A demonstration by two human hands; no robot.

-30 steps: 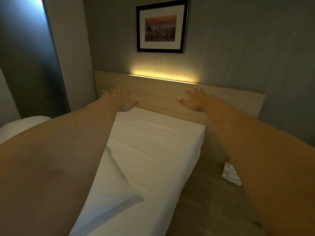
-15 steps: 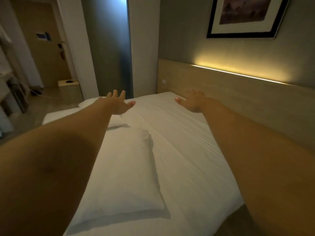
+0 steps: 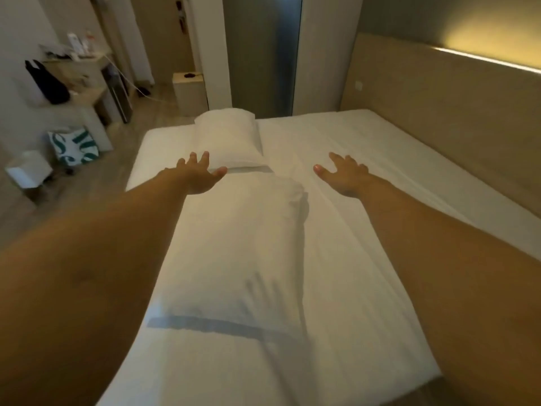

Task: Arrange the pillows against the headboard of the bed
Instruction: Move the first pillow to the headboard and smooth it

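Two white pillows lie flat end to end along the middle of the white bed [image 3: 366,159]. The near pillow [image 3: 234,253] is below my arms; the far pillow [image 3: 228,139] sits beyond it. A wooden headboard [image 3: 439,106] with a lit strip runs along the right side, apart from both pillows. My left hand [image 3: 199,174] hovers open, fingers spread, over the gap between the pillows. Just right of the near pillow's far end, my right hand [image 3: 342,174] is open above the sheet. Neither hand holds anything.
A small wooden bedside box [image 3: 190,92] stands past the bed's far end. At the left are a desk [image 3: 79,71] with clutter, a green-and-white bag [image 3: 74,146] and a white box [image 3: 27,172] on the wooden floor.
My view has swung left, from the headboard and picture to the length of the bed. Both pillows are now in full view, and my open hands have moved over them.
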